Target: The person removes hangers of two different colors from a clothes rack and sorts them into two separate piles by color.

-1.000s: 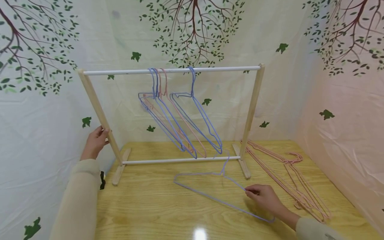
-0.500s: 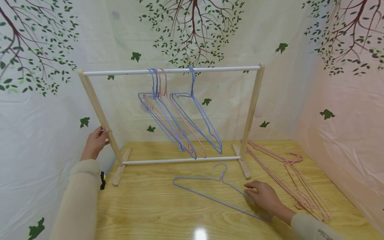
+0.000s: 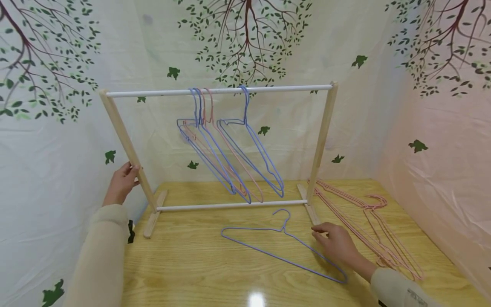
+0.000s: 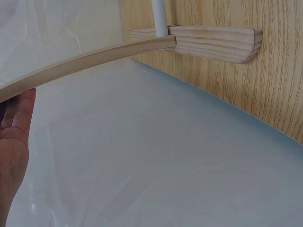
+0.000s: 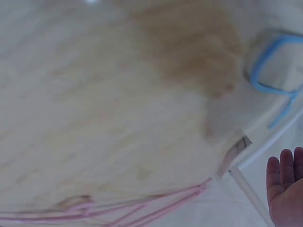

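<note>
A blue-purple wire hanger (image 3: 284, 256) lies flat on the table, its hook toward the rack. My right hand (image 3: 337, 243) hovers just beyond the hanger's right arm, its fingers loosely extended and holding nothing; in the right wrist view, straight fingers show on that hand (image 5: 285, 189). My left hand (image 3: 122, 181) holds the left wooden post of the small clothes rack (image 3: 126, 140), thumb on the near side. Fingers of the left hand (image 4: 16, 127) lie against the post (image 4: 85, 62) in the left wrist view. Several blue hangers (image 3: 264, 147) and pink hangers (image 3: 239, 168) hang from the top bar.
More pink wire hangers (image 3: 374, 209) lie in a pile on the table at the right, beside the rack's right foot (image 3: 311, 211). The wood-grain table (image 3: 184, 264) meets a leaf-printed sheet (image 3: 299, 51) at the back. A small black object (image 3: 131, 231) sits at the left edge.
My right hand has let go of the blue-purple hanger, which came down toward me and now lies flat. The hand has then moved slightly away from me. The left hand has stayed on the post.
</note>
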Demonstrator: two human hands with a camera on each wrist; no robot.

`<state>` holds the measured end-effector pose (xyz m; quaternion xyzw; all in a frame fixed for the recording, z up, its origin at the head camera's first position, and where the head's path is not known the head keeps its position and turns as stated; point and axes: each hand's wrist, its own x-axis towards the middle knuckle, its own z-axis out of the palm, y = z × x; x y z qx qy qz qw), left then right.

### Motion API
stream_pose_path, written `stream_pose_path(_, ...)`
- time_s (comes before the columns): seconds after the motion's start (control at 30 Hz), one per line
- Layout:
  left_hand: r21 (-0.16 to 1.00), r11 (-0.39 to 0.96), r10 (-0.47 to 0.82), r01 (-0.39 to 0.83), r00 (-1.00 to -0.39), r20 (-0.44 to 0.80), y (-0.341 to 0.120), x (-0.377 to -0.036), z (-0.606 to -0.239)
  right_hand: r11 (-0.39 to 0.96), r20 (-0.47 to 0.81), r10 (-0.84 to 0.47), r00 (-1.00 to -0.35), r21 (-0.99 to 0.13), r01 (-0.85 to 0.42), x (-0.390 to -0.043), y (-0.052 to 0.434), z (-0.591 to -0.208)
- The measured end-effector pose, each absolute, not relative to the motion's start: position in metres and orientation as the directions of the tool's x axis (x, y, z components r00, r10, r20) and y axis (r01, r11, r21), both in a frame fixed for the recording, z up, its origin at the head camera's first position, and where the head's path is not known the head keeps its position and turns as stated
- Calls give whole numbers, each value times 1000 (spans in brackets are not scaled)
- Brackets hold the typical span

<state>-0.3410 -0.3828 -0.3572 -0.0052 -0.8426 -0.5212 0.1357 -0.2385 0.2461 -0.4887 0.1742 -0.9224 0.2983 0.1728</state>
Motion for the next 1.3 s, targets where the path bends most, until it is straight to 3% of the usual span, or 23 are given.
stream_pose_path(0.17,872,467,-134,149,-962,236,-383,-342,-358,717,488,-189,-852,-525,-460,-252,240,-464)
stream_pose_path(0.43,866,471,-137,166,-956,258,-382,-340,-357,652,471,-105,-876,-632,-419,-269,224,-416)
stream_pose_path(0.73,870,468,-131,152,-962,239,-382,-340,-358,609,522,-75,-850,-651,-454,-289,193,-363)
stream_pose_path(1.3,878,455,-140,148,-962,235,-382,-343,-358,508,447,-97,-889,-746,-430,-301,129,-288)
